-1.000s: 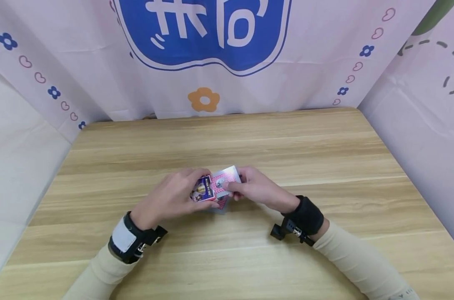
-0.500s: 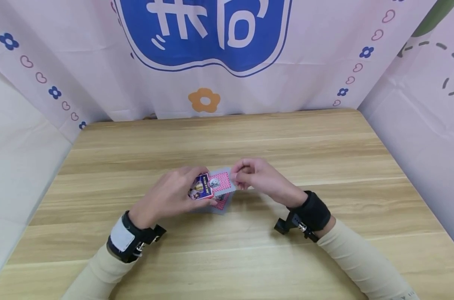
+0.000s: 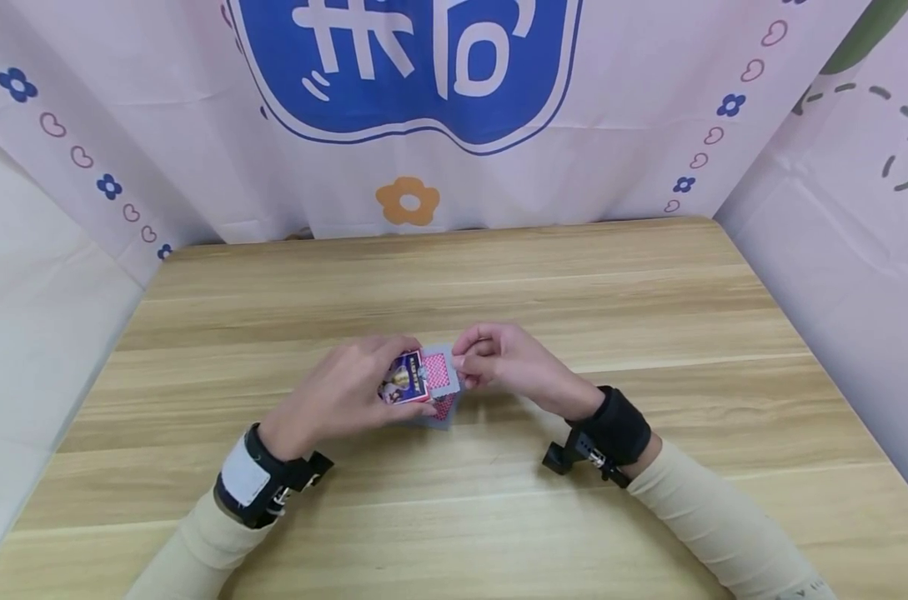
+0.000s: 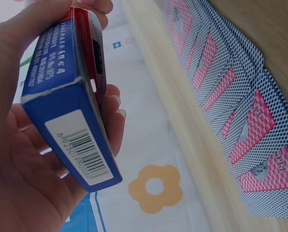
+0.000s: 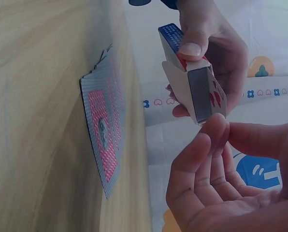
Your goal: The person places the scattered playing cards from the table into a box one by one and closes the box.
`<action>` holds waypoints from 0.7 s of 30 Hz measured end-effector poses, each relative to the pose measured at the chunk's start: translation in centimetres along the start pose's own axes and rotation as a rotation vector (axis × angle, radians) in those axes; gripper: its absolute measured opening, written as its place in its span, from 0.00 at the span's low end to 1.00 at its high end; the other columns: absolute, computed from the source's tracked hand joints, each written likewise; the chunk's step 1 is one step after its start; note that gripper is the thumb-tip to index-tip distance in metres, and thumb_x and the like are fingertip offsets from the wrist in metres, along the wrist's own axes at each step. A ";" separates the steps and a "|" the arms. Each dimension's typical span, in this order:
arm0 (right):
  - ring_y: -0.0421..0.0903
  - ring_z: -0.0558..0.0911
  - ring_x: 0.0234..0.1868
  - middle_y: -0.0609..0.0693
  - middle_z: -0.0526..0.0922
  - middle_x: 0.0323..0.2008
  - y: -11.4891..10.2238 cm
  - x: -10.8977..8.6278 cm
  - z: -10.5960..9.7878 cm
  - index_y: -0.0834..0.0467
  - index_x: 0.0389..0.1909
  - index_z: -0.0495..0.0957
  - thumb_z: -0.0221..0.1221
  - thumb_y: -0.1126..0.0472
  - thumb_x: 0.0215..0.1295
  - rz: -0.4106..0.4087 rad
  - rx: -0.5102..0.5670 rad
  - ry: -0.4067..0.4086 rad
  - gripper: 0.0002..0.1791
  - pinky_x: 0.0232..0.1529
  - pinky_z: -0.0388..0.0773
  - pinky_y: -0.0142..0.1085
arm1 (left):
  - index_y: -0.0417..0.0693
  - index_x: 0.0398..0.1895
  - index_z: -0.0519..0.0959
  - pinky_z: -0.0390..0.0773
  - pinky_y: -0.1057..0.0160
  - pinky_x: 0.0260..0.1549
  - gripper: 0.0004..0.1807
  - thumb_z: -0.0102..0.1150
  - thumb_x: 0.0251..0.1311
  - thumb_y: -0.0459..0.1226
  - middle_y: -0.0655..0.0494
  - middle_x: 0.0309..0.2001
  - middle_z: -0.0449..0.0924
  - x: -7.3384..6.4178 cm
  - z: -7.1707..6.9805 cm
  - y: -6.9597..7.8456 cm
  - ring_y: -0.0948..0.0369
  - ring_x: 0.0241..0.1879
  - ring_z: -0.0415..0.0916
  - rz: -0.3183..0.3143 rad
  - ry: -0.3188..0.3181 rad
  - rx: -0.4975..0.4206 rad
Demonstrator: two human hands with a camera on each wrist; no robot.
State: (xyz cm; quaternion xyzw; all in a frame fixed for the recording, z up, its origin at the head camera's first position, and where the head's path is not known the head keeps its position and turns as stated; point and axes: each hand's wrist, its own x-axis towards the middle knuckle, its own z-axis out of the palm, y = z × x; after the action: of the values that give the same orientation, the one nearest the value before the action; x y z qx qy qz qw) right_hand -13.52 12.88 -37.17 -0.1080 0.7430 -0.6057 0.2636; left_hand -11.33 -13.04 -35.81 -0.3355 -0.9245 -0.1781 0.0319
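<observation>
My left hand grips a blue and red playing-card box between thumb and fingers, above the table. In the left wrist view, the barcode end of the box faces the camera. From the box's open end, seen in the right wrist view with its flaps spread, a playing card sticks out. My right hand has thumb and index fingertip pinched at the card's outer edge. Below, a fanned spread of red-checked playing cards lies face down on the table.
The wooden table stretches around both hands. A white curtain with a blue emblem and an orange flower hangs behind its far edge. Each wrist wears a black camera strap.
The playing card has slid leftward into the box and now protrudes less. My right fingers have shifted from lying over the card to its outer edge. The left hand stays nearly still.
</observation>
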 end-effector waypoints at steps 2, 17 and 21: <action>0.50 0.84 0.37 0.49 0.86 0.35 0.1 0.1 0.2 0.62 0.50 0.79 0.62 0.65 0.74 -0.002 0.002 -0.011 0.09 0.50 0.85 0.48 | 0.44 0.62 0.79 0.84 0.64 0.38 0.42 0.78 0.51 0.61 0.49 0.50 0.88 0.0 0.1 0.1 0.64 0.40 0.82 0.011 0.003 -0.005; 0.43 0.83 0.34 0.49 0.86 0.33 1.0 0.5 2.1 0.60 0.47 0.80 0.63 0.61 0.74 -0.008 -0.001 -0.083 0.08 0.41 0.83 0.40 | 0.42 0.62 0.80 0.87 0.61 0.43 0.42 0.79 0.52 0.59 0.45 0.52 0.88 0.0 0.7 0.4 0.59 0.46 0.86 0.094 0.013 -0.023; 0.43 0.82 0.33 0.50 0.85 0.34 0.9 0.5 2.3 0.60 0.48 0.80 0.63 0.61 0.74 -0.012 -0.020 -0.076 0.08 0.41 0.82 0.38 | 0.41 0.62 0.80 0.87 0.61 0.42 0.42 0.79 0.52 0.59 0.45 0.51 0.88 0.0 0.7 0.4 0.58 0.45 0.86 0.095 0.011 -0.015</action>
State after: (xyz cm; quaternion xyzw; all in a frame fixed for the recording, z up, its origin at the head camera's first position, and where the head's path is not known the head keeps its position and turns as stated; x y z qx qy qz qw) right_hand -12.61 10.95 -38.49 -0.1382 0.7377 -0.5953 0.2870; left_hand -11.03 -12.53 -36.34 -0.3783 -0.9059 -0.1852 0.0431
